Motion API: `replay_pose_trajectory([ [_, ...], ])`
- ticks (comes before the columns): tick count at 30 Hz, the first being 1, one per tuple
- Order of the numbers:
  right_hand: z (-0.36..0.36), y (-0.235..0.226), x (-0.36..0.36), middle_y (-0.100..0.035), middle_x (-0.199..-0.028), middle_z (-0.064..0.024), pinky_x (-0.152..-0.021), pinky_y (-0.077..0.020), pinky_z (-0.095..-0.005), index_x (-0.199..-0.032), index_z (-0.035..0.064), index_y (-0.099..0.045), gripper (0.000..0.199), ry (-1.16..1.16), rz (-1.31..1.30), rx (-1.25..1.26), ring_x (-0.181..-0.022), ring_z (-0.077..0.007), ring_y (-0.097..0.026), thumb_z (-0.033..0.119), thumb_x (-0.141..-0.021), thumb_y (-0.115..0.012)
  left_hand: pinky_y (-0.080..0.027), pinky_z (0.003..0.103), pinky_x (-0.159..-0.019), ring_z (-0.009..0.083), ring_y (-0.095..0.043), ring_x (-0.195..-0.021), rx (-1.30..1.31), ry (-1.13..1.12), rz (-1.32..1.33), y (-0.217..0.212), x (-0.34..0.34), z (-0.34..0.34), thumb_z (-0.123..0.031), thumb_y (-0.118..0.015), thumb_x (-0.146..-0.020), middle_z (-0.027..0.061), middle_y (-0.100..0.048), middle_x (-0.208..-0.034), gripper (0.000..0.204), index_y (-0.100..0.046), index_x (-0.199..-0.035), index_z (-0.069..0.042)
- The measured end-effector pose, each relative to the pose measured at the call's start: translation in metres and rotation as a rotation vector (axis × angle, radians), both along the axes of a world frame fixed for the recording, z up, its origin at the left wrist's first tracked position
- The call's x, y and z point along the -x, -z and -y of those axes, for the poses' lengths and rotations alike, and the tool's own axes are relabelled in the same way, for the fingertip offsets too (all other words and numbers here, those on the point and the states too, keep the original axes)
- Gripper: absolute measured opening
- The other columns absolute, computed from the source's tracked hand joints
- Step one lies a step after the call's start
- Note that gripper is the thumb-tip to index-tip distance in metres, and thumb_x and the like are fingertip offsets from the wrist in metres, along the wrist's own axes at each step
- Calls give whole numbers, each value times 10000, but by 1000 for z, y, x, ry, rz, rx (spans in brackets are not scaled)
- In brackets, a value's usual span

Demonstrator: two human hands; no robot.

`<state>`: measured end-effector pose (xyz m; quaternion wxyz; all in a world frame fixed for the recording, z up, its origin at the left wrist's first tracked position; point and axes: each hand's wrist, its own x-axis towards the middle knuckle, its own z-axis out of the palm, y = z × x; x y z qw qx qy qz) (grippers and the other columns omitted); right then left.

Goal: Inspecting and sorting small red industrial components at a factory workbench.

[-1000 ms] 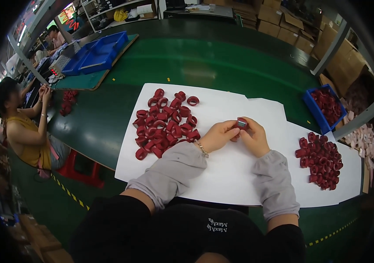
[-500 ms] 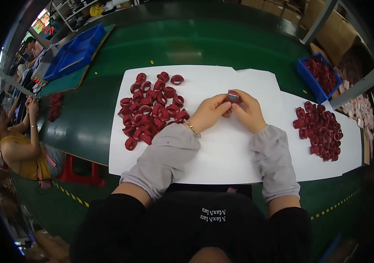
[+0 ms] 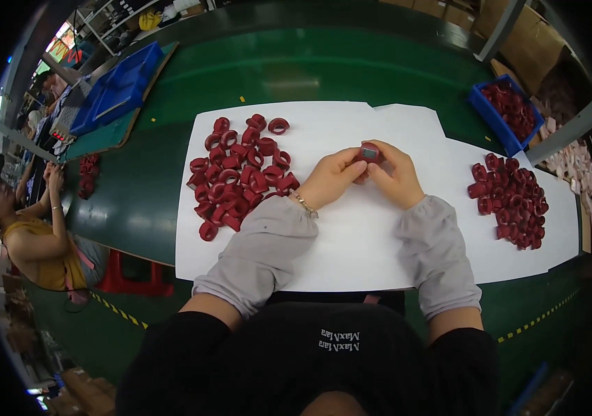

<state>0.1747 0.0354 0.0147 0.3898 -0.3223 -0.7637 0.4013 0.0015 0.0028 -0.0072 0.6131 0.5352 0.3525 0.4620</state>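
Note:
Over the middle of the white sheet, my left hand [image 3: 334,179] and my right hand [image 3: 396,179] come together on one dark red ring [image 3: 369,152] with a small grey rectangular face turned up. Fingers of both hands are closed round it, with thumbs at its near side. Its lower part is hidden by the fingers. To the left, close to my left wrist, lies a loose pile of similar dark red rings [image 3: 230,177]. A second pile of them [image 3: 511,201] lies off to the right of my right hand.
White sheets [image 3: 351,256] cover the near part of the green table [image 3: 296,62]. A blue bin [image 3: 490,128] with more red pieces stands at the far right, beside a metal post [image 3: 573,132]. At left are blue trays [image 3: 115,90] and a seated co-worker [image 3: 39,243].
The view has shifted very slightly. Both hands keep their grip on the ring in nearly the same place, and the piles look the same.

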Motion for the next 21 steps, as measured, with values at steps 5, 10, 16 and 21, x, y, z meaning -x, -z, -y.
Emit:
replay_pose_trajectory([
  [5, -7, 2, -5, -579, -1057, -104, -864, -443, -303, -1201, -6, -503, 430, -134, -71, 59, -949, -172, -553, 19, -771, -523, -474, 256, -798, 107, -554, -884, -28, -26, -38, -4, -1, 0, -135, -478, -936, 46, -579, -1047, 322, -485, -1225, 8],
  [10, -6, 2, -5, -581, -1060, -110, -837, -460, -303, -1205, -6, -502, 429, -142, -75, 56, -929, -174, -567, 25, -778, -532, -462, 256, -806, 103, -546, -881, -2, -5, -75, -3, 2, 0, -139, -492, -931, 46, -580, -1048, 321, -494, -1216, 8],
  [16, -6, 3, -5, -596, -1033, -106, -783, -482, -290, -1182, -5, -519, 399, -107, -69, 23, -875, -164, -583, 25, -785, -540, -458, 251, -785, 101, -540, -842, -51, -20, -33, -7, -1, 2, -202, -461, -950, 37, -583, -976, 314, -520, -1182, 2],
  [21, -5, 2, -3, -604, -1010, -98, -773, -482, -283, -1157, -5, -534, 371, -81, -41, 21, -868, -159, -586, 30, -788, -550, -458, 248, -757, 98, -535, -805, -17, -39, -10, -1, 0, 0, -254, -419, -968, 25, -584, -914, 327, -539, -1150, -10],
])
